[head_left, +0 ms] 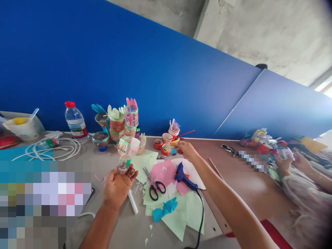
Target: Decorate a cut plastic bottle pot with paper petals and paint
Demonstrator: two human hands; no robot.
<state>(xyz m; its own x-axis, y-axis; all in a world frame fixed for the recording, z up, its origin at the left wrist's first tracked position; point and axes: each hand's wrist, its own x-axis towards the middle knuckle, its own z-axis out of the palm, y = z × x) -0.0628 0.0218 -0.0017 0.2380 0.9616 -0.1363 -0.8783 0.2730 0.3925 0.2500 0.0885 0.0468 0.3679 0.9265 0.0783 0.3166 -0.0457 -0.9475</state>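
Observation:
My left hand (120, 183) is palm up, its fingers closed around the base of a clear plastic bottle piece (125, 147) with a printed label and a white paper flap at its side. Out to the right, my right hand (186, 150) reaches to the small paper cups (166, 149), its fingers apart beside a yellow item (175, 141). Below it lies a blue glue gun (184, 176) with a black cord. Black-handled scissors (155, 185) rest on pink paper (163, 172) and pale green sheets (178, 214). A white stick (133, 202) lies near my left wrist.
Decorated bottle cups with paper petals (116, 122) stand at the back, near a red-capped water bottle (75, 121). A coiled white cable (70, 149) lies left. A blue partition (145, 69) closes the back. At right, another person's hands (285, 162) hold something clear.

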